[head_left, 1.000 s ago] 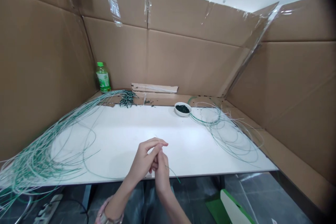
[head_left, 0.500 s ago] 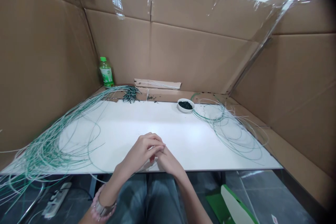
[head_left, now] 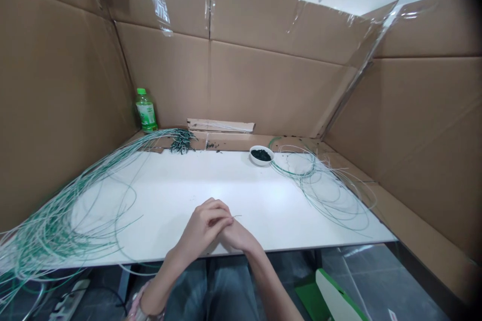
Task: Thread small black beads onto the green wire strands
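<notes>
Clasped hands (head_left: 211, 224) have lowered over a table (head_left: 241, 180) within cardboard walls (head_left: 271, 90).

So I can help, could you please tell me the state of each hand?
Left hand: closed over the right, thin wire showing.
Right hand: closed, its hold unclear.

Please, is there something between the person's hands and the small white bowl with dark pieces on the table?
Nothing visible stands in the way. The left hand and right hand are clasped near the table's front edge, a thin wire showing at the fingers. Only white tabletop lies between them and the white bowl.
</notes>
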Demonstrator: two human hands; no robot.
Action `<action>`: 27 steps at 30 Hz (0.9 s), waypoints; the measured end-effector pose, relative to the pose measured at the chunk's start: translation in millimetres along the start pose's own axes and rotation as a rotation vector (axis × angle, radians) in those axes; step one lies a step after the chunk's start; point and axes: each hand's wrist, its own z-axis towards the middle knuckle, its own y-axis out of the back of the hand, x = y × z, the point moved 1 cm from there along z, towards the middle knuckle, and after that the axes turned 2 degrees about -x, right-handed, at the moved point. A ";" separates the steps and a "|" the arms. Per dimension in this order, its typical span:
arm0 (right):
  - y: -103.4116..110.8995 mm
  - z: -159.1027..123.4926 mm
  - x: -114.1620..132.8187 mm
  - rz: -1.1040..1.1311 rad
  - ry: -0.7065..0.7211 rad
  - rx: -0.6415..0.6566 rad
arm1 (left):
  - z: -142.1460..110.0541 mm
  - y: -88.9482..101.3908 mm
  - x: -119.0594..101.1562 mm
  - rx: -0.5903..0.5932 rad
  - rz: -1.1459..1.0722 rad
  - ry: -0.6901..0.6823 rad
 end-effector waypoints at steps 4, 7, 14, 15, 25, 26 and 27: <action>60.6 17.6 12.8 -0.324 -0.061 0.122 | 18.1 17.0 27.2 -0.129 -0.127 0.143; 135.3 57.2 29.4 -0.578 -0.089 -0.060 | 45.4 38.8 60.6 -0.134 -0.222 0.280; 219.4 164.0 20.6 -1.069 -0.334 -0.156 | 79.1 40.7 117.2 -0.151 -0.038 0.232; 220.1 171.8 14.0 -1.116 -0.369 -0.114 | 78.0 37.8 119.5 -0.142 -0.002 0.218; 223.0 197.3 -29.3 -1.377 -0.452 0.143 | 70.6 36.5 118.0 0.007 0.273 0.115; 222.9 197.7 -31.1 -1.386 -0.448 0.152 | 70.7 36.5 117.9 0.018 0.288 0.108; 222.8 197.9 -32.6 -1.392 -0.444 0.159 | 70.7 36.6 117.8 0.026 0.301 0.102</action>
